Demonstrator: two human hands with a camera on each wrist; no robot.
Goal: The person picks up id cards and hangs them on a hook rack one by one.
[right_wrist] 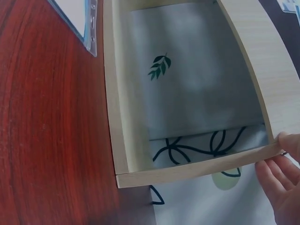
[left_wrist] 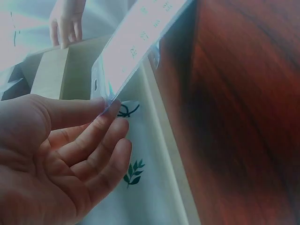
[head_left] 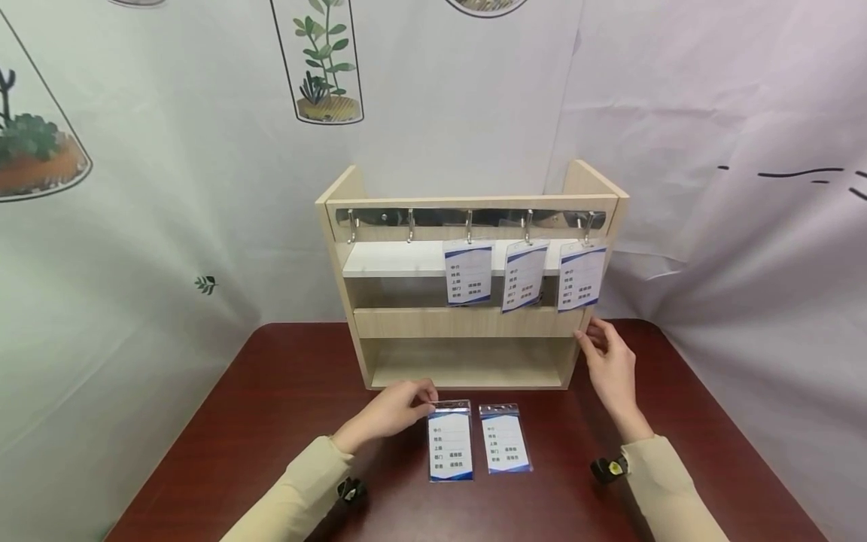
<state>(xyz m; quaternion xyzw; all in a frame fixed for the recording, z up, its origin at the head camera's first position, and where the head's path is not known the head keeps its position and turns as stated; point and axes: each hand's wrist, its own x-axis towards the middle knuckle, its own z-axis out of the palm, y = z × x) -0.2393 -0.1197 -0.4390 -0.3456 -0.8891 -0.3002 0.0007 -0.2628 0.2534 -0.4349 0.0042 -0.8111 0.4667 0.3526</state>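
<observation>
A clear-sleeved name badge [head_left: 450,444] with a blue and white card is pinched at its top left corner by my left hand [head_left: 389,410]. Close up, thumb and index finger grip the clear sleeve [left_wrist: 107,96], and the badge is tilted. A second badge [head_left: 504,444] lies flat on the table to the right. My right hand [head_left: 612,369] holds the right side panel of a light wooden shelf [head_left: 467,324], thumb on the front edge, fingers [right_wrist: 271,180] on the outer face. Three more badges hang from the shelf's hooks, the middle one [head_left: 524,278] slightly turned.
A metal hook rail [head_left: 440,217] runs across the shelf's top front; its two left hooks, including the leftmost hook [head_left: 351,226], carry no badge. The dark red table [head_left: 271,406] reaches back to a white cloth backdrop [head_left: 203,226] printed with plants.
</observation>
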